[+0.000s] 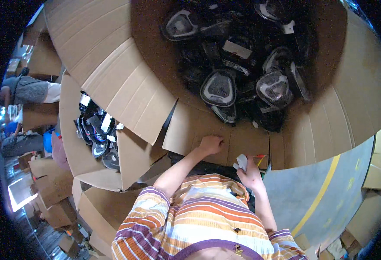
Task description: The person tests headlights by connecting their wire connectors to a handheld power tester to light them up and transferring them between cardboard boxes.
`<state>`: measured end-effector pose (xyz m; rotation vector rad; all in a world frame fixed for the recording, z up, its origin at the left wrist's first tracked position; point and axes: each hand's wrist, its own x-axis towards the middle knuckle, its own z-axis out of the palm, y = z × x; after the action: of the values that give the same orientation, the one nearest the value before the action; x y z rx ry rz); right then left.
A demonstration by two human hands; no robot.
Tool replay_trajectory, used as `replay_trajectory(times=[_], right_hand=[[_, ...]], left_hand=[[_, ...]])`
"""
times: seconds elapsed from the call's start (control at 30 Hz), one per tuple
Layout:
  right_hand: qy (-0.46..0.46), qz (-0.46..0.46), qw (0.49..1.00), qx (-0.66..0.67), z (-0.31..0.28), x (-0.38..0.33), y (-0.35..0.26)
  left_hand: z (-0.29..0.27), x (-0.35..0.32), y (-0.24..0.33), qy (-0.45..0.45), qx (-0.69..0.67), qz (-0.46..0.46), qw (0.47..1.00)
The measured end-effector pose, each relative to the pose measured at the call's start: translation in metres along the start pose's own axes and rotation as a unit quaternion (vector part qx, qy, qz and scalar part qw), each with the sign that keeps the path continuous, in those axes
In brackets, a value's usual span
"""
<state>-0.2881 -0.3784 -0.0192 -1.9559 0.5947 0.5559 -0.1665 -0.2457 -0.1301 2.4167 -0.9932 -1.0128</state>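
Observation:
My left hand [210,144] rests with curled fingers against the outer wall of a large cardboard box [242,143] in front of me. It holds nothing that I can see. Close to my chest, my right hand [250,172] is closed around a small white object [242,162]; a thin red and yellow piece [260,158] sticks out beside it. Inside the big box lie several black parts with clear grey lenses [218,88], each tagged with white labels. My striped shirt [203,221] fills the lower middle.
A smaller open cardboard box [80,151] at my left holds more black parts [97,132]. More cartons [54,190] stand at lower left. Grey floor with a yellow line [318,195] lies at right. Another person [26,91] stands at far left.

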Motion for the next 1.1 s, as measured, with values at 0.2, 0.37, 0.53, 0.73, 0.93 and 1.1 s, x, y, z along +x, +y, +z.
replay_trajectory(times=[0.2, 0.37, 0.53, 0.73, 0.93, 1.1], right_hand=[[0.013, -0.037, 0.999, -0.023, 0.003, -0.005, 0.013], [0.036, -0.043, 0.998, -0.002, 0.001, -0.007, 0.011], [0.034, -0.031, 0.999, 0.019, -0.011, -0.016, 0.010], [0.048, -0.010, 0.997, 0.059, -0.024, -0.027, 0.017], [0.074, -0.064, 0.992, 0.084, -0.024, -0.028, 0.014], [0.089, -0.034, 0.989, 0.114, -0.025, -0.035, 0.025]], left_hand=[[-0.010, 0.016, -0.008, 0.035, 0.022, 0.004, 0.999], [-0.041, 0.043, 0.007, 0.107, -0.036, 0.037, 0.993], [-0.036, 0.066, 0.046, 0.091, 0.050, 0.210, 0.972], [0.004, 0.118, 0.057, 0.015, 0.237, 0.148, 0.960], [-0.006, 0.126, 0.054, 0.054, 0.310, 0.214, 0.925], [0.018, 0.130, 0.047, 0.179, 0.089, 0.221, 0.955]])
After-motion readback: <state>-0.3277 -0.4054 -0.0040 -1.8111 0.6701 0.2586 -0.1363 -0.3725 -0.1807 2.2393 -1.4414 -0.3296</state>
